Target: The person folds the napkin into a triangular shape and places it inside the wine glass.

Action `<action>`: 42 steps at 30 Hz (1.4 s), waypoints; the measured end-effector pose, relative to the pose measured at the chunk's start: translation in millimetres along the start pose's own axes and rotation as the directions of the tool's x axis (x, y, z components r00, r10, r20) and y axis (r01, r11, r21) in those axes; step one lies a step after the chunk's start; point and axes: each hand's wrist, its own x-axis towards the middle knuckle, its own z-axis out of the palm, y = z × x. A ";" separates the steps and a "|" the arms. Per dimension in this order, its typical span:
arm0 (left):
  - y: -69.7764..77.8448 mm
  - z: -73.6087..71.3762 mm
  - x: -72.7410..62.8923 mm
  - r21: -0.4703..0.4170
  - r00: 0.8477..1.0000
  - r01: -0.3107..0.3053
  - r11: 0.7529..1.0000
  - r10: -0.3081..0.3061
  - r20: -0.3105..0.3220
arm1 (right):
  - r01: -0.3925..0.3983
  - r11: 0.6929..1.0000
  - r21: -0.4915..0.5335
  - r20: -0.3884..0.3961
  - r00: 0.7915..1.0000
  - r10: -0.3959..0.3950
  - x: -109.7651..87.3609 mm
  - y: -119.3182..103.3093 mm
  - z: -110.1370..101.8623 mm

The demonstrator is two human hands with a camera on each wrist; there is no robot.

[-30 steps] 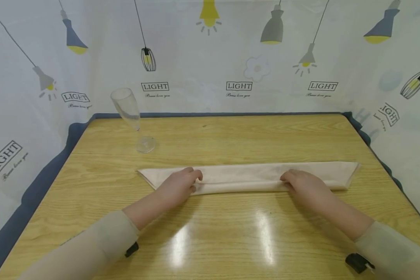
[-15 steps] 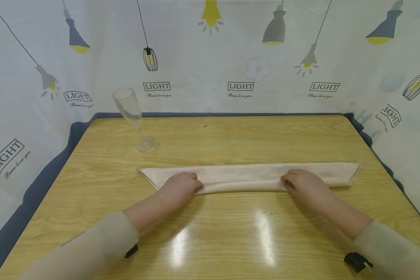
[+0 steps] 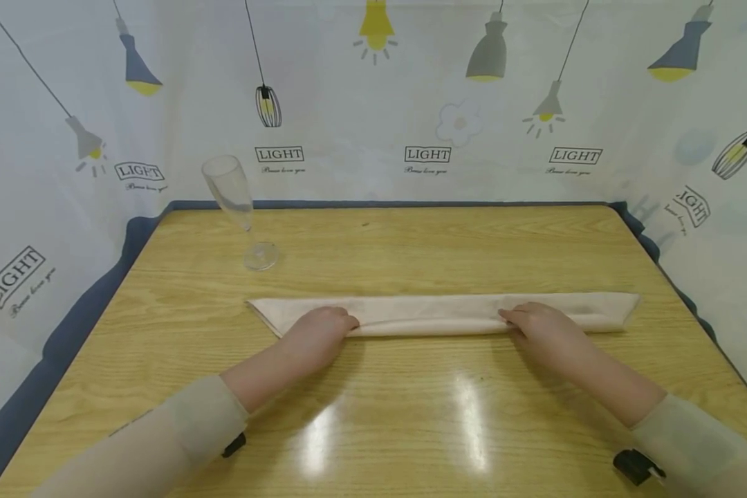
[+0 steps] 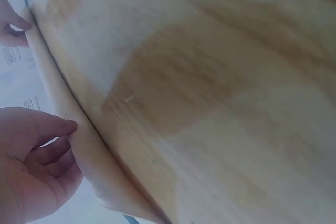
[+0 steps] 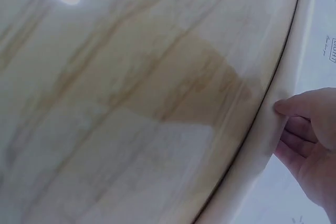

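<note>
A cream cloth napkin (image 3: 429, 315), folded into a long strip with slanted ends, lies across the table. My left hand (image 3: 317, 337) pinches its near edge left of the middle. In the left wrist view the thumb of the left hand (image 4: 37, 166) presses the rounded near fold, with the fingers bent over the cloth. Farther right, my right hand (image 3: 548, 335) pinches the same edge. The right wrist view shows the thumb of the right hand (image 5: 312, 129) against the fold and its fingers curled behind. Parts of the strip are hidden under both hands.
A clear champagne flute (image 3: 229, 187) stands upright at the back left, beyond the napkin. Under everything is a wood-grain table (image 3: 404, 415). A white curtain (image 3: 348, 117) printed with lamps surrounds the back and sides.
The napkin's near edge has rolled slightly away from me, so the strip looks narrower. My left hand's fingers, raised a second ago, now lie lower on the cloth. The flute stays put.
</note>
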 end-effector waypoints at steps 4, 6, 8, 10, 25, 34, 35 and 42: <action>-2.4 -0.4 0.2 -0.035 0.998 0.057 0.998 -0.056 0.021 | -0.024 0.999 0.026 0.022 0.999 0.024 0.3 -0.4 -1.5; -3.6 -0.3 0.6 -0.056 0.995 0.101 0.993 -0.099 0.033 | -0.027 0.999 0.044 0.027 0.999 0.026 0.6 -0.1 -2.0; -4.3 -1.3 1.1 -0.077 0.988 0.153 0.985 -0.149 0.049 | -0.027 0.998 0.057 0.031 0.999 0.025 1.0 0.0 -1.9; -5.7 -1.4 1.4 -0.096 0.979 0.199 0.975 -0.193 0.067 | -0.030 0.997 0.066 0.037 0.999 0.027 1.9 0.0 -1.6; -11.6 3.5 4.8 -0.006 0.997 0.056 0.998 -0.056 -0.060 | 0.067 0.997 0.038 -0.142 0.988 -0.061 5.4 8.6 10.4; -9.4 -0.8 1.8 0.008 0.998 0.064 0.998 -0.064 -0.016 | 0.053 0.998 0.014 -0.030 0.998 -0.052 3.8 8.1 5.7; -9.3 -1.1 2.1 0.006 0.997 0.070 0.997 -0.070 -0.011 | 0.062 0.998 0.002 -0.031 0.998 -0.062 4.3 8.1 5.5; -12.5 -4.0 3.3 -0.070 0.992 0.117 0.991 -0.113 0.053 | 0.013 0.999 0.034 -0.017 1.000 -0.013 6.4 8.9 5.3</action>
